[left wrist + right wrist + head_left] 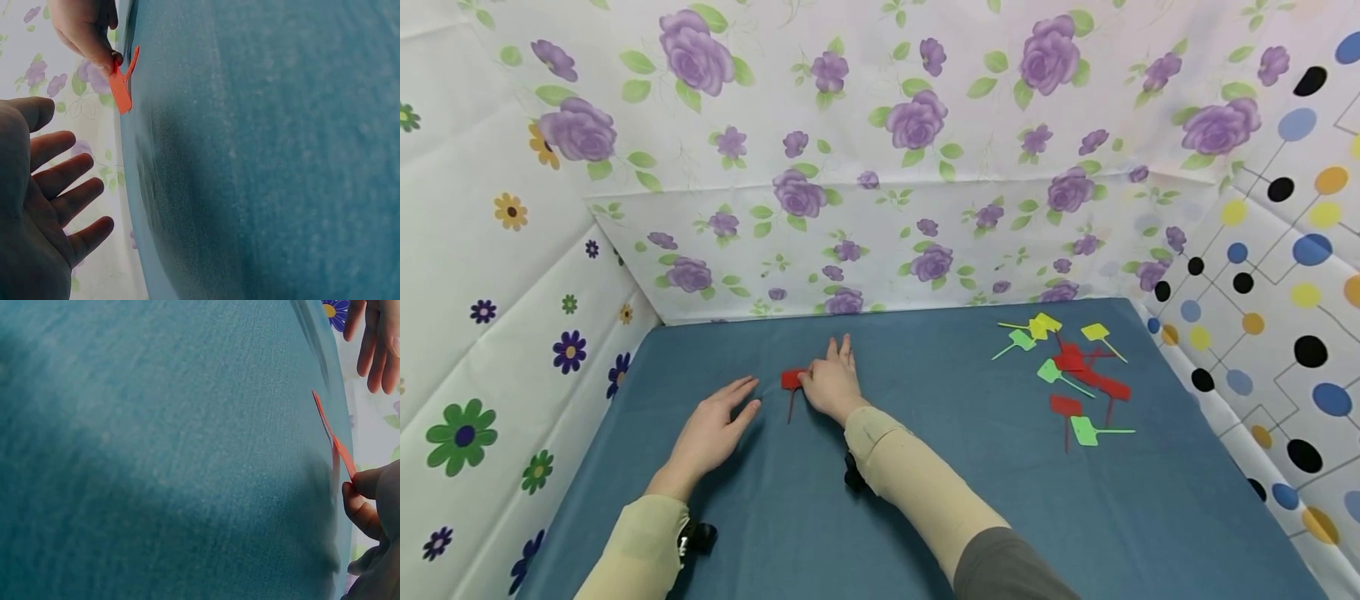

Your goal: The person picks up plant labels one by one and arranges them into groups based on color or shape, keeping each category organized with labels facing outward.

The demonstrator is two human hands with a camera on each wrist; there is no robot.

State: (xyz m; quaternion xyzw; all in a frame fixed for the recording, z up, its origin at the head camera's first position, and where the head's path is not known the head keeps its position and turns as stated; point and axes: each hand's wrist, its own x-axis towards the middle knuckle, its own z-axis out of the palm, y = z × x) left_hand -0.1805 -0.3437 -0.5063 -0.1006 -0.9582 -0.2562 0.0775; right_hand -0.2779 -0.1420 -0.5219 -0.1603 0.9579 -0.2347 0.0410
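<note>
Between the thumb and index finger of my right hand [833, 385] is the edge of a red plant label [792, 380], a flat head on a thin stem. In the right wrist view that plant label [344, 456] is tilted, held close to the blue cloth, with its stem pointing away from the fingers. My left hand [713, 429] hovers to the left with fingers spread and holds nothing. Its palm and separate fingers show in the left wrist view, apart from the red plant label [120, 94].
On the right of the blue-covered table [925, 500] lie several loose plant labels: a red one [1066, 406], a green one [1084, 431], a yellow one [1095, 332] and more, some overlapping. Patterned cloth walls [880, 225] stand at the back and both sides.
</note>
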